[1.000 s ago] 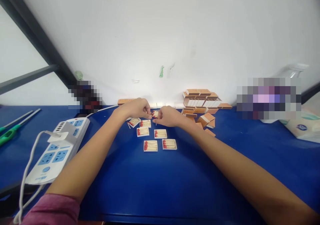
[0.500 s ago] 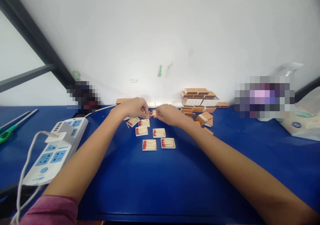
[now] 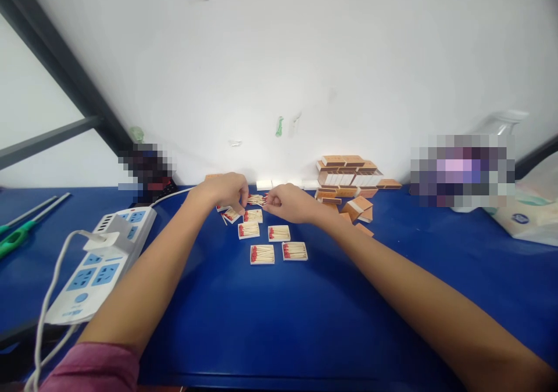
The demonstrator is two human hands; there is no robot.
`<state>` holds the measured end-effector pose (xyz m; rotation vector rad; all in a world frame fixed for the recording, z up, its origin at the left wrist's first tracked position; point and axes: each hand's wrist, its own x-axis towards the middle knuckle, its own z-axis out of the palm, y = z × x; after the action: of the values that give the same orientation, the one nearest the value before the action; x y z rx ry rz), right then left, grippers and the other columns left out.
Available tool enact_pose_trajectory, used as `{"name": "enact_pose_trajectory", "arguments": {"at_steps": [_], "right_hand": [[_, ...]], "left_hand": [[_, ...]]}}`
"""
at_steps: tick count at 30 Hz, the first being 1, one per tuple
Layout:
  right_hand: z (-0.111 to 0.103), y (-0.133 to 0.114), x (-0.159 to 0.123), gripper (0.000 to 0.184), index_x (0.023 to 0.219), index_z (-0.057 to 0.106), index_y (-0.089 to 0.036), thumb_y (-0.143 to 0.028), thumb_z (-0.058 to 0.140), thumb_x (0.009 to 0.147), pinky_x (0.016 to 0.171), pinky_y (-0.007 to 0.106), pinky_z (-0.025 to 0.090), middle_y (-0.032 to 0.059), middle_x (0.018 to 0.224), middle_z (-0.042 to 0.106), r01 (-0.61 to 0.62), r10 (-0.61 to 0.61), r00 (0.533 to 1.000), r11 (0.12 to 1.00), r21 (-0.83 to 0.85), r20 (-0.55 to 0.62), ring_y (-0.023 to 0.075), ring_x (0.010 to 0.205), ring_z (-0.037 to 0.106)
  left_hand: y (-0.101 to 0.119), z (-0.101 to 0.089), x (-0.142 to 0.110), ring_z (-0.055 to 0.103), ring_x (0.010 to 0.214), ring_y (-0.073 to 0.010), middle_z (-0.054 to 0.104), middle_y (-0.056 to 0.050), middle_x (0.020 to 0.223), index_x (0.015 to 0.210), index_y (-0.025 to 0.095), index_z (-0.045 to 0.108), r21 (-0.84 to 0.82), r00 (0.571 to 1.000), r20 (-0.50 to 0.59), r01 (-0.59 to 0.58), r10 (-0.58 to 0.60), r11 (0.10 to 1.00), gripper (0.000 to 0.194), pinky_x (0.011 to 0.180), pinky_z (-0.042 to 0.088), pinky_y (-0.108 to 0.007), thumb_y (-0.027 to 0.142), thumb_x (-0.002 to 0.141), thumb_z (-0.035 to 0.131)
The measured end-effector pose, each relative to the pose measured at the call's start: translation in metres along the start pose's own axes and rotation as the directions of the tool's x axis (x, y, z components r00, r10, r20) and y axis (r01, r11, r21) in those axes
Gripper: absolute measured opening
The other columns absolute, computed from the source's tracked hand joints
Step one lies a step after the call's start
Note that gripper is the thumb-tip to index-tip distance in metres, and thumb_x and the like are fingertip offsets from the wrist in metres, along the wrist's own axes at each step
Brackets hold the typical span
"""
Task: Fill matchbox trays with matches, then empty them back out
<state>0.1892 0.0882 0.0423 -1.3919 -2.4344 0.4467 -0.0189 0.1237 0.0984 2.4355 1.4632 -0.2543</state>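
Observation:
On the blue table, my left hand point(image 3: 222, 191) bends down over a white matchbox tray point(image 3: 231, 214) of red-tipped matches. Its fingers are curled together at the tray's edge, and whatever they grip is hidden. My right hand point(image 3: 290, 203) is closed, its fingertips pinching the end of some loose matches point(image 3: 257, 199) that lie between the two hands. Just nearer stand more filled trays, among them one tray point(image 3: 253, 216) by my left fingertips, another tray point(image 3: 249, 230), and a front tray point(image 3: 262, 255).
Matchbox sleeves and boxes point(image 3: 349, 177) are stacked against the wall at right, with loose sleeves point(image 3: 357, 206) before them. White trays point(image 3: 285, 184) line the wall. A power strip point(image 3: 96, 270) with a cable and green-handled scissors point(image 3: 20, 238) lie left; a tissue pack point(image 3: 527, 211) sits right.
My left hand has shifted slightly left and down, off the loose matches to the tray beside them. My right hand has moved a little left, and more of the loose matches now show.

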Motion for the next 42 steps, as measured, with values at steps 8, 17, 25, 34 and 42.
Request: {"name": "enact_pose_trajectory", "arguments": {"at_steps": [8,17,25,34,42], "right_hand": [[0.014,-0.005,0.001,0.029,0.063,0.062,-0.020,-0.031,0.066,0.090,0.056,0.028,0.034,-0.0012,0.059,0.062,-0.027,0.014,0.997,0.983,0.180,0.076,0.0122,0.056,0.052],[0.027,-0.014,0.002,0.029,0.060,0.060,-0.020,-0.026,0.065,0.088,0.056,0.029,0.034,0.0011,0.061,0.063,-0.126,0.121,0.992,0.977,0.169,0.041,0.0134,0.057,0.055],[0.024,-0.015,0.001,0.031,0.058,0.053,-0.021,-0.024,0.068,0.085,0.055,0.029,0.032,0.0013,0.062,0.063,-0.150,0.150,0.989,0.984,0.096,0.002,0.0135,0.057,0.054],[0.018,-0.012,0.000,0.040,0.053,0.052,-0.020,-0.032,0.069,0.086,0.053,0.029,0.029,0.0014,0.056,0.057,-0.167,0.165,0.983,0.986,0.016,0.087,0.0129,0.054,0.050],[0.013,-0.012,0.000,0.035,0.056,0.052,-0.019,-0.025,0.066,0.088,0.053,0.028,0.028,0.0014,0.057,0.056,-0.167,0.170,0.983,0.985,-0.047,0.072,0.0119,0.053,0.047]], "left_hand": [[0.004,0.005,0.002,0.062,0.060,-0.0164,0.075,-0.001,0.069,0.071,0.026,0.080,0.017,1.000,0.030,-0.007,0.007,1.000,0.008,0.056,0.034,-0.026,0.029,0.065,0.084],[0.003,0.004,0.003,0.062,0.061,-0.0171,0.074,-0.001,0.069,0.073,0.024,0.077,0.027,0.999,0.043,0.024,-0.025,0.999,0.014,0.059,0.036,-0.027,0.031,0.064,0.085],[0.003,0.003,0.001,0.061,0.060,-0.0171,0.072,0.000,0.066,0.073,0.025,0.078,0.016,0.997,0.068,0.020,-0.021,1.000,0.017,0.058,0.036,-0.028,0.037,0.064,0.085],[0.000,0.004,0.004,0.060,0.062,-0.0171,0.072,-0.002,0.072,0.080,0.021,0.076,-0.030,0.988,0.153,0.043,-0.038,0.999,0.029,0.060,0.038,-0.028,0.041,0.062,0.087],[0.002,0.001,0.001,0.059,0.060,-0.0167,0.072,-0.002,0.073,0.085,0.021,0.074,-0.058,0.991,0.130,0.045,-0.037,0.997,0.032,0.059,0.035,-0.028,0.039,0.063,0.087]]}}
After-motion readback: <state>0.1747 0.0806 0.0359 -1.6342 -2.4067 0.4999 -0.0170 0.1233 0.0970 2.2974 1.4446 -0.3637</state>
